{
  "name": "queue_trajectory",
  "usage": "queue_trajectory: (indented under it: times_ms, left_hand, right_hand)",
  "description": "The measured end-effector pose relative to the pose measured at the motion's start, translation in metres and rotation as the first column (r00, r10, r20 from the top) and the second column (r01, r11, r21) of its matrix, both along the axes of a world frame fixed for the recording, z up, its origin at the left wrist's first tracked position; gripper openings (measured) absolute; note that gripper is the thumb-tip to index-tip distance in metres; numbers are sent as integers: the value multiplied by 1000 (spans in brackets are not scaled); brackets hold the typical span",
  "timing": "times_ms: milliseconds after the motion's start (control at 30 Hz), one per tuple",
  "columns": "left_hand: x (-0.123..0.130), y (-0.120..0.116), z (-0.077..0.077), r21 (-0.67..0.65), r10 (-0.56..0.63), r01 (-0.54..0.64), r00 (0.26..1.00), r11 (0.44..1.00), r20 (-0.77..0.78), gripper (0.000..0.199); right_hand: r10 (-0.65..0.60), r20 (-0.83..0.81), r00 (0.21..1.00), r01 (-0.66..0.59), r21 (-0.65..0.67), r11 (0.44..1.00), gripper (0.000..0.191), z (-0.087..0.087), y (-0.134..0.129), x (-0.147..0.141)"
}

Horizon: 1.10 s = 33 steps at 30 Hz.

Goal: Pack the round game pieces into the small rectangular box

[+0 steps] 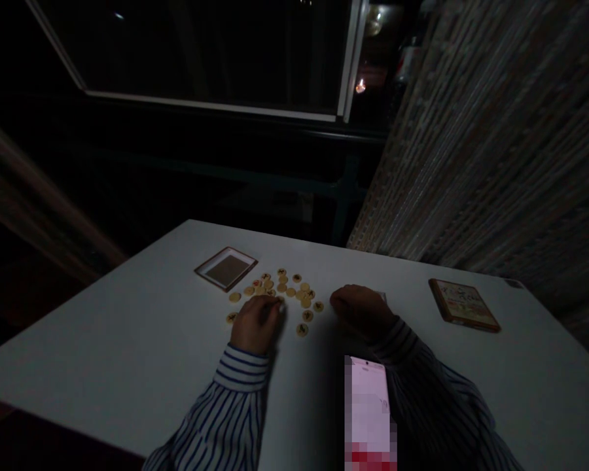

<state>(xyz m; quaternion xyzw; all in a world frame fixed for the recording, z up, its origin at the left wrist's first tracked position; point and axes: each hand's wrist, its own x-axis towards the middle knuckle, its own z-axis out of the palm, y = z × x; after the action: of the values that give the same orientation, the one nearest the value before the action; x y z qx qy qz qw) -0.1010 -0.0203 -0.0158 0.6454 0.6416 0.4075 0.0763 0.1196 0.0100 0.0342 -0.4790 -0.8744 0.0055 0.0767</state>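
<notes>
Round wooden xiangqi pieces (302,330) lie scattered on the white table, some showing dark or red characters and others plain. My left hand (256,325) is over the near left side of the scatter, fingers curled and closed, with a piece at its fingertips; whether they grip it I cannot tell. To the right of the pieces, my right hand (363,311) is closed in a loose fist just above the table. What it holds, if anything, is hidden. A small pale flat object (382,296) shows partly behind the right hand.
A shallow open box part (226,269) lies at the far left of the pieces. A closed box with a printed lid (464,305) sits on the right. A lit phone (370,405) is at the near side. String curtains (471,131) hang beyond the white table (127,347).
</notes>
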Motion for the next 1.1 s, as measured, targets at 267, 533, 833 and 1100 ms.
queue_trajectory:
  times_ms: [267, 533, 833, 1100]
  left_hand:
    - [-6, 3, -29, -71, 2, -24, 957, 997, -290, 28]
    - [1, 0, -23, -258, -9, -104, 915, 960, -403, 31]
    - [2, 1, -24, -265, -14, -115, 897, 957, -441, 30]
    - [0, 3, -28, -65, 0, -23, 943, 998, -334, 28]
  right_hand:
    - [137, 24, 990, -137, -24, 990, 27, -2, -6, -28]
    - [172, 81, 982, -164, -89, 982, 26, -6, -8, -33]
    - [143, 88, 986, -134, -100, 986, 26, -4, -11, -30]
    - [145, 29, 989, -144, -40, 989, 25, -12, -3, -19]
